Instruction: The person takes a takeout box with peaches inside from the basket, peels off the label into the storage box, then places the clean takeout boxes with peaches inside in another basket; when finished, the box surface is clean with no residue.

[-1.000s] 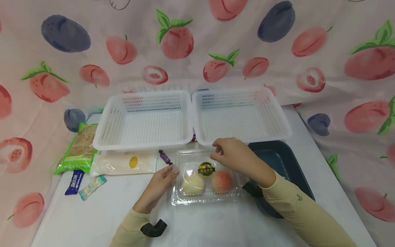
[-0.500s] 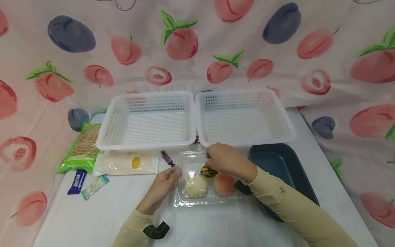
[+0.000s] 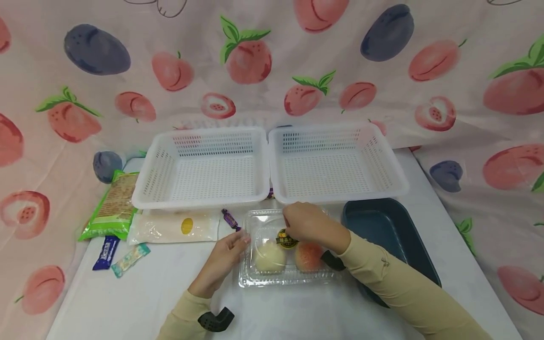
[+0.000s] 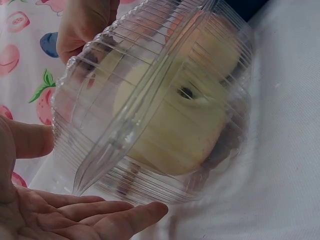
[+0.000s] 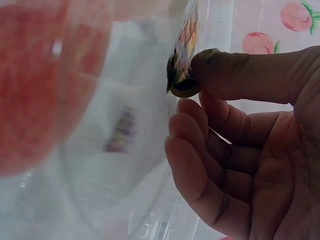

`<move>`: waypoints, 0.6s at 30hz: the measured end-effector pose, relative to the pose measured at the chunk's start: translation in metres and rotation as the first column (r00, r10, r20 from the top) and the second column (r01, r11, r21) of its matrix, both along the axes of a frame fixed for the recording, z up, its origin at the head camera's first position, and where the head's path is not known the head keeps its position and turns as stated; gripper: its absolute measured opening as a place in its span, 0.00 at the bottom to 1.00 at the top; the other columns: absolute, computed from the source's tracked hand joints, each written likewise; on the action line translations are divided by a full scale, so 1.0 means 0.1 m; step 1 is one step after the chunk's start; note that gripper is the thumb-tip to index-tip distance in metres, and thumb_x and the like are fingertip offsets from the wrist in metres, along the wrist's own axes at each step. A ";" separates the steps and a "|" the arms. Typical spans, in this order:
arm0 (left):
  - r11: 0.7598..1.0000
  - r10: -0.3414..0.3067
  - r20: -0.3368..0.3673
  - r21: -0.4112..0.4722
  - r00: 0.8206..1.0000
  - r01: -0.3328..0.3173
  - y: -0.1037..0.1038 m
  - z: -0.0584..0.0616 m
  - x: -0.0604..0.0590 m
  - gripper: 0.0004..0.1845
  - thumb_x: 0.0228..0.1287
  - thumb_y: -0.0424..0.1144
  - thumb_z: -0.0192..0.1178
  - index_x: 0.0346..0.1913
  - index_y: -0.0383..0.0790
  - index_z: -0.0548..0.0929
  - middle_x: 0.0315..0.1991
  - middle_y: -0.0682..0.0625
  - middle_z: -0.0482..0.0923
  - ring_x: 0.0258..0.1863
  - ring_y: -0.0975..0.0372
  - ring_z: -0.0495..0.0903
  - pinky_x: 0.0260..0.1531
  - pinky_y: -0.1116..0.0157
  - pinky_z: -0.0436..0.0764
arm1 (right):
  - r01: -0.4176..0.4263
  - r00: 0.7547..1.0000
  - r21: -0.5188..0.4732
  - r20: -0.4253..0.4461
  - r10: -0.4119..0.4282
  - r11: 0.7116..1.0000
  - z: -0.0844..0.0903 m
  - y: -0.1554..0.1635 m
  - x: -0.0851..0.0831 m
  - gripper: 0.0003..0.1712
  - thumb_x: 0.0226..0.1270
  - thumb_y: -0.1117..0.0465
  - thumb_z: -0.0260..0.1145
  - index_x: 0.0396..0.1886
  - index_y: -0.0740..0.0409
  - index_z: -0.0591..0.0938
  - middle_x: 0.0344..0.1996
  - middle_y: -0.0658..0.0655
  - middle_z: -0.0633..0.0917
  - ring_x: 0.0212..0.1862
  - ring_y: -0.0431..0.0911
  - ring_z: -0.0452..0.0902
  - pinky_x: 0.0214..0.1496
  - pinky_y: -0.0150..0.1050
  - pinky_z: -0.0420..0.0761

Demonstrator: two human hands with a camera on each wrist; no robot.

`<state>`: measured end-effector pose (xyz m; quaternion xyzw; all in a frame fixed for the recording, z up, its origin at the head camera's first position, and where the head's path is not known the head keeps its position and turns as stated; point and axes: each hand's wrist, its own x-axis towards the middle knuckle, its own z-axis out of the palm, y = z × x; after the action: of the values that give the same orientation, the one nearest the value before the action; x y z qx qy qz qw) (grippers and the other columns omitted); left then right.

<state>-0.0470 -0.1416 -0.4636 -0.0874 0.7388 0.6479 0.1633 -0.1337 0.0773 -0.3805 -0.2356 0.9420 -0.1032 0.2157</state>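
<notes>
clamshell, one, on table near front edge, bare cloth ahead of it; two baskets just behind, tray at right. left hand: fingers straight, touching box's left side. right hand: fingers curled, pinching sticker on lid. fruit inside: two. packets at left: four; candy: one.

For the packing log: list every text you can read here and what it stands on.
Round sticker on the clear box: print too small and blurred to read.
Blue wrapper: white lettering, blurred, unreadable.
Green packet: no legible print.
Pale bag: yellow oval mark, no readable words.
Nothing here can be quoted.
</notes>
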 end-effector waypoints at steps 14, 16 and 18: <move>1.000 0.000 0.005 -0.001 1.000 0.000 0.00 0.02 0.02 0.31 0.81 0.39 0.55 0.75 0.21 0.64 0.72 0.27 0.70 0.73 0.38 0.70 0.69 0.41 0.74 | -0.012 0.999 -0.123 0.028 0.016 0.992 -0.03 0.05 0.03 0.15 0.69 0.71 0.62 0.22 0.54 0.76 0.20 0.50 0.75 0.24 0.43 0.70 0.25 0.33 0.68; 1.000 -0.001 0.003 0.000 1.000 0.001 0.00 0.02 0.02 0.31 0.81 0.39 0.55 0.75 0.20 0.64 0.72 0.27 0.70 0.73 0.38 0.70 0.69 0.41 0.74 | -0.022 0.999 -0.160 0.029 0.027 0.987 -0.03 0.08 0.02 0.16 0.69 0.71 0.62 0.22 0.53 0.75 0.19 0.49 0.74 0.24 0.41 0.68 0.25 0.32 0.67; 1.000 -0.003 0.001 -0.004 1.000 0.003 0.00 0.02 0.01 0.31 0.81 0.40 0.55 0.75 0.21 0.64 0.72 0.27 0.70 0.73 0.38 0.70 0.69 0.41 0.74 | -0.030 0.999 -0.201 0.021 0.035 0.979 -0.03 0.11 0.01 0.16 0.71 0.70 0.60 0.22 0.54 0.73 0.19 0.48 0.72 0.24 0.41 0.66 0.26 0.31 0.65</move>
<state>-0.0460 -0.1414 -0.4612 -0.0871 0.7403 0.6460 0.1643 -0.1327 0.0881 -0.3837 -0.2701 0.9202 -0.1971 0.2037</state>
